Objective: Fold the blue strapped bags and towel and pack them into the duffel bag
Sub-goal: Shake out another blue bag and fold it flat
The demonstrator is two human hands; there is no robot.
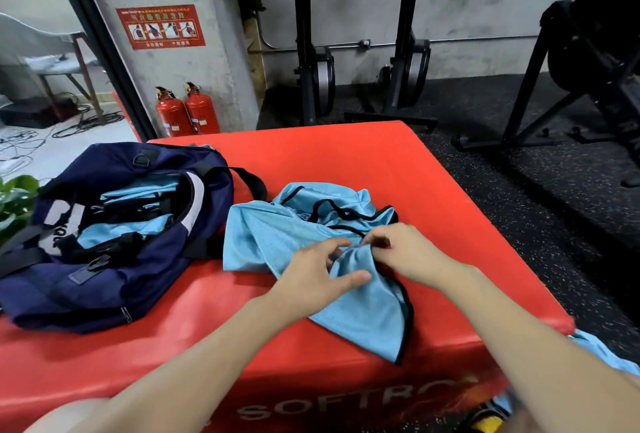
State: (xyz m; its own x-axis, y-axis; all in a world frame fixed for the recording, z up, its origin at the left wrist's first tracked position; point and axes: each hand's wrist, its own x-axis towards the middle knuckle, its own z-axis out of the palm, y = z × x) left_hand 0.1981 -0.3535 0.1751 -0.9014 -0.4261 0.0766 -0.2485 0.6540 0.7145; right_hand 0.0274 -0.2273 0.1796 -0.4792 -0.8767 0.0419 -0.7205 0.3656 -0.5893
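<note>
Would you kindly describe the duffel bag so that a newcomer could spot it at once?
Find the big red padded box in the foreground. On its left part lies the navy duffel bag, unzipped, with light blue fabric inside. Unlike the loose light blue bag beside it, it is dark, bulky and has black straps.

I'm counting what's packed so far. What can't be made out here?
- Head view: duffel bag contents; blue pieces show through the opening, its sides hide their number.
- Blue cloth at the right edge: cut off by the frame.
- Yellow item at the bottom: blurred.
- Right hand fingertips: buried in the blue bag.
</note>
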